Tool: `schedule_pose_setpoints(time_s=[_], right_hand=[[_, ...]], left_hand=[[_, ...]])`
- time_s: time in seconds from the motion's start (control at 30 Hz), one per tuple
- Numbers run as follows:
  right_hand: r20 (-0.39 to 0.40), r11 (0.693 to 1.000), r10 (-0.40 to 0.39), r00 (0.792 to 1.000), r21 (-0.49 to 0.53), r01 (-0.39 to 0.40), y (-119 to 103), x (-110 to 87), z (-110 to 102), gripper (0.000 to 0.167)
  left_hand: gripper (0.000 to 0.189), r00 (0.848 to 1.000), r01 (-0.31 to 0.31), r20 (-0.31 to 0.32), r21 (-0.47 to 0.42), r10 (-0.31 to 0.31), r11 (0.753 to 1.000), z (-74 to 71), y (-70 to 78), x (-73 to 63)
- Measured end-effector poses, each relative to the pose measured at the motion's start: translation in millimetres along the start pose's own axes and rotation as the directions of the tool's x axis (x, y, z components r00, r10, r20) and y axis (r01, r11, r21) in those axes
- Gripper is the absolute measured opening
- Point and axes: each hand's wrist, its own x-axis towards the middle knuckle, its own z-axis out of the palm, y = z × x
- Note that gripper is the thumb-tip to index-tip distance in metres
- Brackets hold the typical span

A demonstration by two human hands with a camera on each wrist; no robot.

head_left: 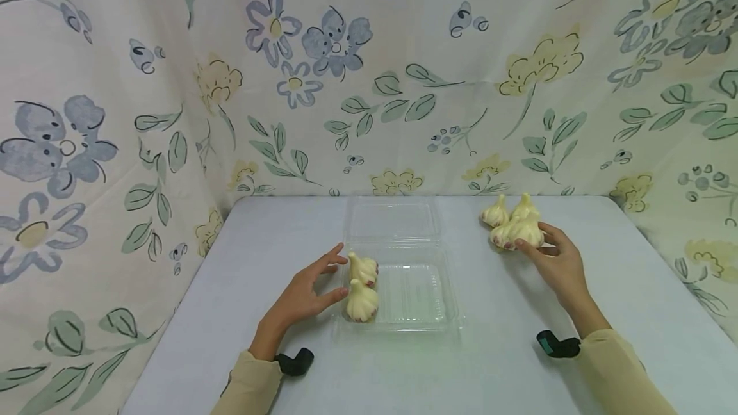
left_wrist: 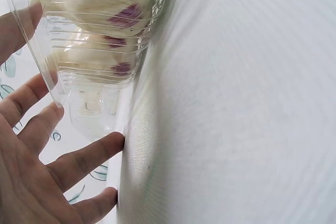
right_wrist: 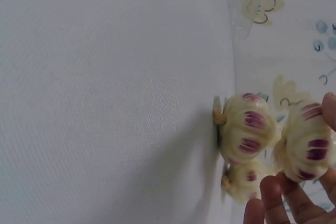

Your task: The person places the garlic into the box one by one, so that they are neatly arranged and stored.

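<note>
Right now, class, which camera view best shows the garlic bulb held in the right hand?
The right wrist view: the garlic bulb appears close up and clearly purple-marked in the right hand. The head view shows it smaller, overlapping other bulbs; the left wrist view shows none of it.

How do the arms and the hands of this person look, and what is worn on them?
The left hand and right hand are bare, with no gloves showing. Both forearms have beige sleeves: the left sleeve and right sleeve. A small black device sits at each wrist, left and right; the right one has a teal patch.
</note>
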Motion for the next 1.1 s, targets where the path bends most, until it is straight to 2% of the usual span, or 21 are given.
schedule_pose_setpoints(time_s=[0.33,0.6,0.8,1.1], right_hand=[[0.021,0.997,-0.078,0.997,0.013,0.077,-9.9,-1.3,4.0,0.075],[0.065,0.991,-0.129,0.989,0.038,0.127,-19.3,-4.8,9.6,0.072],[0.078,0.984,-0.173,0.982,0.048,0.17,-23.6,-8.6,16.0,0.064],[0.11,0.977,-0.206,0.972,0.078,0.198,-32.6,-18.5,28.1,0.06]], left_hand=[[0.074,1.0,-0.013,-0.002,0.007,0.013,1.0,-0.6,0.6,0.3],[0.083,1.0,0.003,-0.001,0.013,-0.002,1.0,0.7,-0.2,0.0],[0.081,1.0,0.012,-0.006,0.005,-0.012,1.0,1.0,0.4,0.5],[0.081,1.0,0.009,-0.011,0.012,-0.009,1.0,1.5,-0.6,0.7]])
